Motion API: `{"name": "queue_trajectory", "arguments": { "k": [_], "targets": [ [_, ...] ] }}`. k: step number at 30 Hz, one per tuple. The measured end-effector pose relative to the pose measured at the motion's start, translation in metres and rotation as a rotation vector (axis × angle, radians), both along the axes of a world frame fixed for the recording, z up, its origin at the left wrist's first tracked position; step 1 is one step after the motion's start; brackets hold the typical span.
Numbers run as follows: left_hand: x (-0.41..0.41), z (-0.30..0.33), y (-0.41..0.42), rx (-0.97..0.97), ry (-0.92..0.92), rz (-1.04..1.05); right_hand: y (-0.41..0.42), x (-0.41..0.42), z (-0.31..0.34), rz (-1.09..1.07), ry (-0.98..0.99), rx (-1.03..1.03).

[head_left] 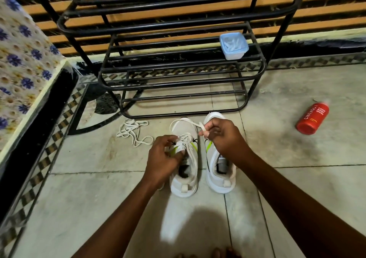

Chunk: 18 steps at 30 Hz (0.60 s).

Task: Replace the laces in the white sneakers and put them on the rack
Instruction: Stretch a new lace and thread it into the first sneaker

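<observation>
Two white sneakers stand side by side on the tiled floor, toes toward a black metal rack [178,75]. My left hand [164,158] grips the tongue and eyelet area of the left sneaker [186,178], which is partly laced. A white lace [184,122] loops over its toe, and my right hand [221,137] pinches the end of that lace above the right sneaker [219,176]. A loose white lace [132,132] lies tangled on the floor to the left of the shoes.
A clear plastic tub [233,46] with white pieces inside sits on a rack shelf at the right. A red bottle [313,119] lies on the floor to the right. A floral-covered ledge [21,69] runs along the left.
</observation>
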<state>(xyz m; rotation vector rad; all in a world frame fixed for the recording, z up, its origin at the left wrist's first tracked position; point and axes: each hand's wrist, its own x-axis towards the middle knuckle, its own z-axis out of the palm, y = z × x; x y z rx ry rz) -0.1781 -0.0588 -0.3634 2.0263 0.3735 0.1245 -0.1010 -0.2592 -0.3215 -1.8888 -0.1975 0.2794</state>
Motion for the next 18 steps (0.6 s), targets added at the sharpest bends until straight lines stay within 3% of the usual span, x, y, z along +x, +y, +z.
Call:
{"name": "queue_trajectory", "arguments": {
  "k": [4, 7, 14, 18],
  "targets": [
    [-0.007, -0.004, -0.003, 0.27, 0.0, -0.075, 0.017, -0.005, -0.002, -0.015, -0.083, -0.098],
    [-0.008, -0.004, -0.003, 0.261, -0.022, -0.059, 0.025, -0.009, -0.007, -0.014, -0.097, -0.101],
    [-0.013, -0.008, 0.007, -0.073, 0.092, 0.091, 0.046, -0.022, -0.009, -0.028, 0.032, 0.056],
    [-0.011, -0.015, 0.012, -0.339, 0.139, 0.12, 0.055, -0.02, -0.018, 0.003, -0.117, -0.052]
  ]
}}
